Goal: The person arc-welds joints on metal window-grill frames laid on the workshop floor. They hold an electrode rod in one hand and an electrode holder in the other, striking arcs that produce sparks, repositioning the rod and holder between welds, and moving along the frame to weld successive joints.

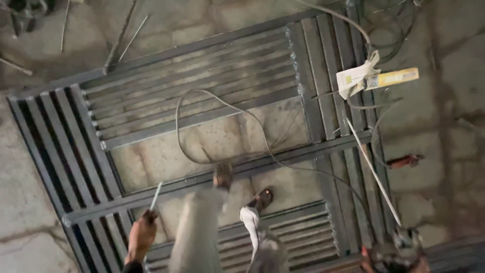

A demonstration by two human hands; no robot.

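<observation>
A grey metal gate frame [202, 121] with slatted panels lies flat on the concrete floor. My left hand [141, 235], at the bottom left, grips a short thin pale rod [156, 195] that points up over a frame bar. At the bottom right edge, partly cut off, my right hand [391, 260] is closed on a dark tool [405, 238]. From that tool a long thin white rod [374, 172] runs up across the frame. My legs and both feet [222, 175] stand on the frame's middle bars.
A thin cable [262, 141] loops over the gate's open middle toward the right hand. A yellow and white packet [376, 78] rests on the frame's upper right. A red-handled tool [404, 161] lies on the floor at right. Loose rods [121, 35] lie at the top left.
</observation>
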